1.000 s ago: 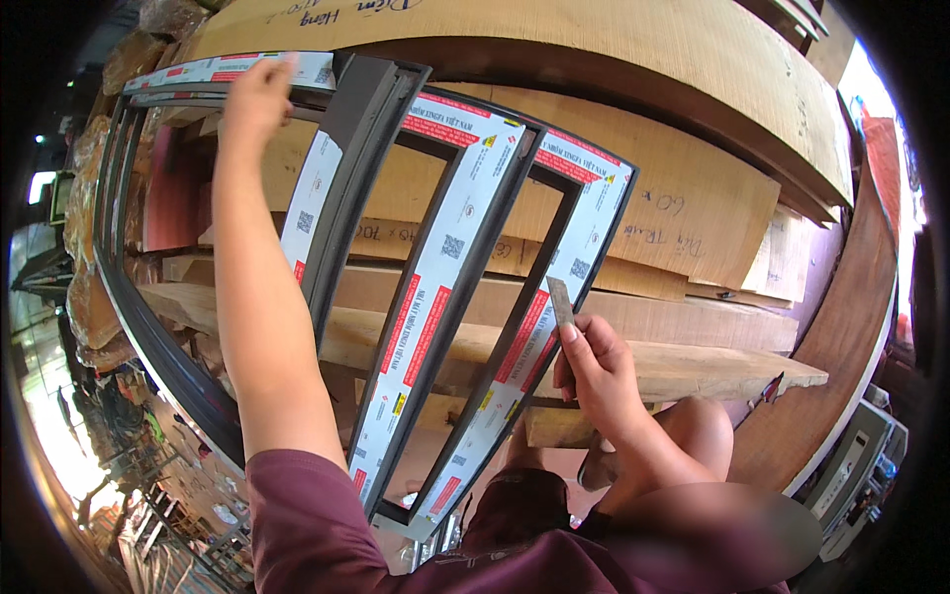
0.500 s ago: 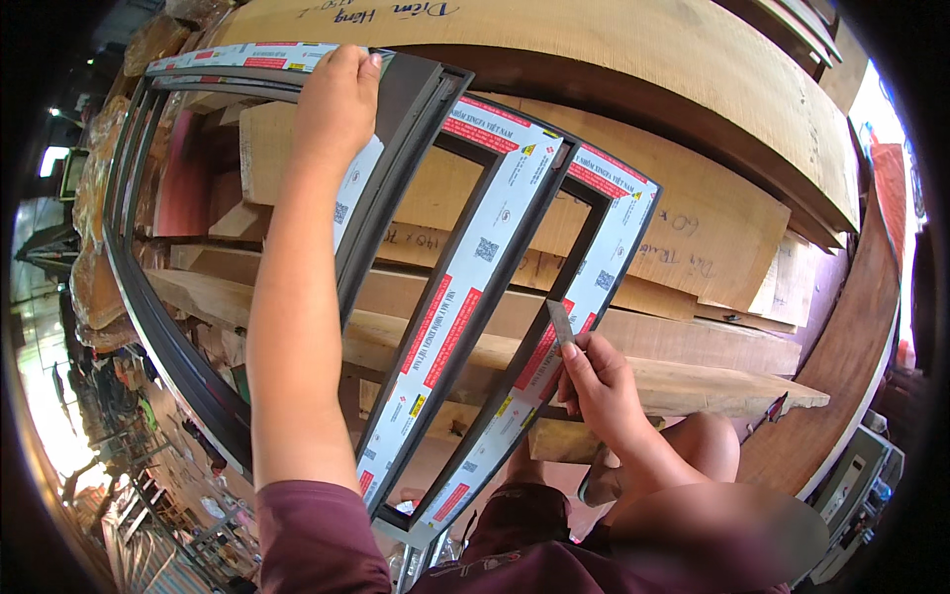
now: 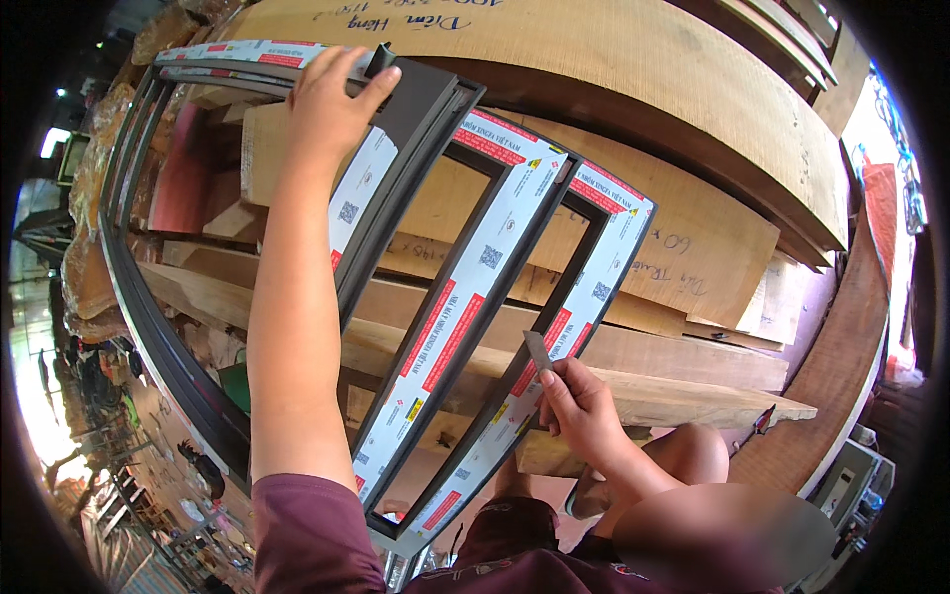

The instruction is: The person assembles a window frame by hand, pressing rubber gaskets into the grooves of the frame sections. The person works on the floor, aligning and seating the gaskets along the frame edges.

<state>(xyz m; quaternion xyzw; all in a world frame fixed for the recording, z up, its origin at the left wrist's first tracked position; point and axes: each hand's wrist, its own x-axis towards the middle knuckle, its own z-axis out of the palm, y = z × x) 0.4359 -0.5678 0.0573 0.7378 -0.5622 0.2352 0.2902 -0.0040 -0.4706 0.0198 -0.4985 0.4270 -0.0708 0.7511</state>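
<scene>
My left hand (image 3: 332, 104) rests on the upper part of a dark metal door or window frame (image 3: 416, 89), thumb apart from the fingers. A small dark curled piece (image 3: 381, 59) stands up between thumb and fingers; I cannot tell what it is. Below it, white and red protective film (image 3: 348, 213) ends in a slanted edge beside bare dark metal. My right hand (image 3: 579, 401) pinches a thin, flat grey metal blade (image 3: 537, 349) between thumb and fingers. The blade is over the frame's right-hand filmed bar (image 3: 597, 292); contact cannot be made out.
Large wooden planks (image 3: 633, 69) lie beneath and beyond the frame, some with handwriting. A narrower board (image 3: 712, 393) passes under its right side. A grey machine (image 3: 849, 485) stands at the lower right. Tools and clutter (image 3: 148, 485) cover the floor at the left.
My left hand has loosened from a closed grip, its thumb now spread, and the dark curl shows beside it. My right hand and the blade have shifted slightly down and left.
</scene>
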